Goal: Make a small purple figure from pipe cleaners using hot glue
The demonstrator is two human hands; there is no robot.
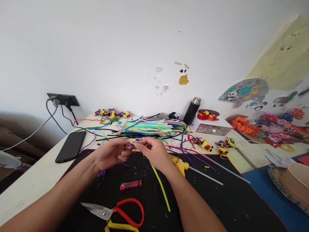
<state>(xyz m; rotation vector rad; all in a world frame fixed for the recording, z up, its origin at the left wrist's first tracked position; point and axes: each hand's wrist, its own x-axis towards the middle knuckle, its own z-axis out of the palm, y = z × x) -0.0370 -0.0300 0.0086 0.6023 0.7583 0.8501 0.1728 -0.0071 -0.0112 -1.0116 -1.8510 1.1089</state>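
My left hand (112, 153) pinches a small pipe-cleaner figure (132, 141) with yellow, purple and pink parts. The fingers of my right hand (156, 154) close on the same piece from the other side. From beneath the right hand a yellow pipe cleaner (160, 187) runs down over the black mat (149, 216); whether it joins the figure is hidden. Below the hands lie a pink lighter (130, 185) and scissors (130, 209) with red and yellow handles. A yellow glue gun (181, 164) lies partly behind my right wrist.
Bundled coloured pipe cleaners (152, 127) lie along the wall beside a black flask (192, 111). A phone (70, 146) rests at left. Finished small figures (222, 148) stand at right, with clear glue sticks (210, 177) nearer. A box of orange pieces (243, 127) sits farther right.
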